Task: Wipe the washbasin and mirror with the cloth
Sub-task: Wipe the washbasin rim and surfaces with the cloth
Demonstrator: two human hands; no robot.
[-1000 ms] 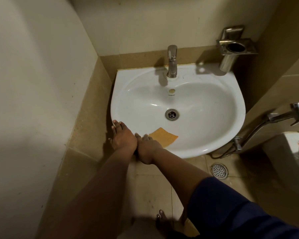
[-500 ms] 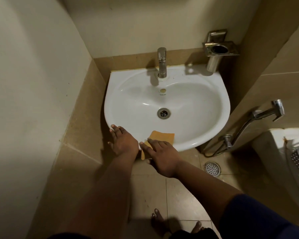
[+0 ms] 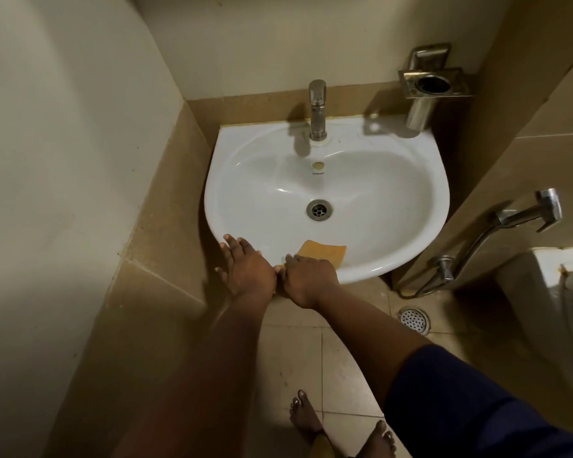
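A white oval washbasin (image 3: 394, 200) hangs on the back wall, with a steel tap (image 3: 317, 110) at its rear and a drain (image 3: 318, 209) in the middle. An orange cloth (image 3: 323, 251) lies over the basin's near rim. My right hand (image 3: 306, 280) presses down on the cloth's near part at the rim. My left hand (image 3: 245, 269) rests flat on the rim just to the left, fingers spread, touching the right hand. No mirror is in view.
A steel holder (image 3: 427, 84) is fixed to the wall at the back right. A hand sprayer (image 3: 540, 213) and its hose hang on the right wall beside a toilet (image 3: 563, 292). A floor drain (image 3: 414, 320) and my bare feet (image 3: 306, 414) are below.
My right hand with the cloth has shifted a little along the near rim and now lies against my left hand. My left hand has stayed on the rim.
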